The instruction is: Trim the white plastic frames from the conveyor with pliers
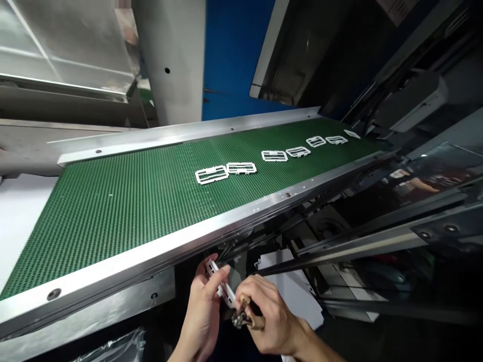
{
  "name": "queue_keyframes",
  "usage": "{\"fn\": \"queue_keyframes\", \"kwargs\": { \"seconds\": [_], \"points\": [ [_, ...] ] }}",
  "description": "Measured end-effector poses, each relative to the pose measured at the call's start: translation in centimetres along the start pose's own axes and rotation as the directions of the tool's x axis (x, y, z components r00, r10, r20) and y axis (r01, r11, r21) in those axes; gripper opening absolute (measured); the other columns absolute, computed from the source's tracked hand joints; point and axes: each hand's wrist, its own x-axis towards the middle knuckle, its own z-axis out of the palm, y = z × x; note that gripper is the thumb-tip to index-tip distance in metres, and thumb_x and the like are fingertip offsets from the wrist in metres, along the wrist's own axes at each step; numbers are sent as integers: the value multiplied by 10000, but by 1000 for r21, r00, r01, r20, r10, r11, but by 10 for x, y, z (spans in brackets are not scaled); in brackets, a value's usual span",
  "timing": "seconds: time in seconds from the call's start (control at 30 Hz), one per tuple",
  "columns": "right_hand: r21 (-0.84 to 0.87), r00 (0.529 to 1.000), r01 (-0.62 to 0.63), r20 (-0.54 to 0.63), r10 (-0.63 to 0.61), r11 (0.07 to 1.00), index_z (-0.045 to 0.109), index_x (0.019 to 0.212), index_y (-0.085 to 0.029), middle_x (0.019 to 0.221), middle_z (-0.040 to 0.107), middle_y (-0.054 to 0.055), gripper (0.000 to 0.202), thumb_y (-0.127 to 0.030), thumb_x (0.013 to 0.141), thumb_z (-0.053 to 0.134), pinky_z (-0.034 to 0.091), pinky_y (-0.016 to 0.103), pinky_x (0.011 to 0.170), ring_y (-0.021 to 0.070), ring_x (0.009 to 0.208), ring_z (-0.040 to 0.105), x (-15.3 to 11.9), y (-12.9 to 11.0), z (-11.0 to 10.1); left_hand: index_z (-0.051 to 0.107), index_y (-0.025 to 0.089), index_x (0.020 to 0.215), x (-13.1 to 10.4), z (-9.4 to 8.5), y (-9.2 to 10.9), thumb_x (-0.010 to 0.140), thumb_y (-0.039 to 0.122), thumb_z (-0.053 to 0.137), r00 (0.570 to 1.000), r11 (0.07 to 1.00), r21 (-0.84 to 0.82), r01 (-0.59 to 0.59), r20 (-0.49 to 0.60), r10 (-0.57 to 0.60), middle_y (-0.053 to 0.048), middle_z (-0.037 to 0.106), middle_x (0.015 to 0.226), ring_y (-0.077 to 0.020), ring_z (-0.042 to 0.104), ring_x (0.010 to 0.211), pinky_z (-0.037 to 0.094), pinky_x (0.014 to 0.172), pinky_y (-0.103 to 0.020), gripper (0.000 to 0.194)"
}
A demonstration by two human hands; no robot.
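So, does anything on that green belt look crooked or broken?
The farthest white frame on the green belt looks askew: it seems turned diagonally, while the nearer frames lie more lengthwise along the belt. I see no obvious breakage, though the far pieces show small.

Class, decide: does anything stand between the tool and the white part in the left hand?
Nothing visible does. The left hand holds the part with its end beside the right hand and tool; contact is unclear.

Glare whitens the near metal rail (206, 226), deep shadow fills the lower right, and the edges look stretched.
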Motion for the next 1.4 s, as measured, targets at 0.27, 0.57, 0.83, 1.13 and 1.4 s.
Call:
{"fn": "queue_keyframes", "kwargs": {
  "seconds": [0.27,0.57,0.83,1.13,1.4],
  "points": [
    [-408,998,35,-38,-55,912,440,897,-201,764,538,12,70,-160,847,466,324,252,516,132,584,478,154,-15,-83,637,121,966,-7,-18,14,688,105,593,991,959,-251,135,34,-131,-91,628,827,-174,594,682,477,575,-265,282],
    [-710,919,123,346,190,693,518,940,-151,879,606,106,300,-79,657,588,384,289,612,266,797,582,286,30,-49,661,146,881,-4,-38,4,652,327,764,997,990,-128,-62,36,67,-34,617,609,-138,569,538,458,510,-208,309],
    [-435,953,47,288,90,899,476,842,-171,771,576,26,158,-194,748,600,381,221,507,145,641,545,271,-9,-80,669,153,971,-30,-37,51,682,350,750,922,921,60,-384,-35,386,-64,669,778,-158,599,696,492,655,-216,359],
    [300,859,-306,496,126,904,489,732,-178,618,483,-55,191,-191,699,677,337,181,445,72,517,422,140,-47,-46,682,144,920,-39,-41,74,695,354,740,945,939,108,-326,65,321,-61,661,739,-152,594,639,504,588,-213,313],
    [401,762,-549,601,242,734,511,759,-161,647,479,-58,193,-201,693,688,355,181,498,68,555,423,93,-6,-12,632,158,757,-25,-65,43,738,322,687,995,958,282,-50,98,23,-31,608,678,-126,542,572,450,493,-181,174]
  ]
}}
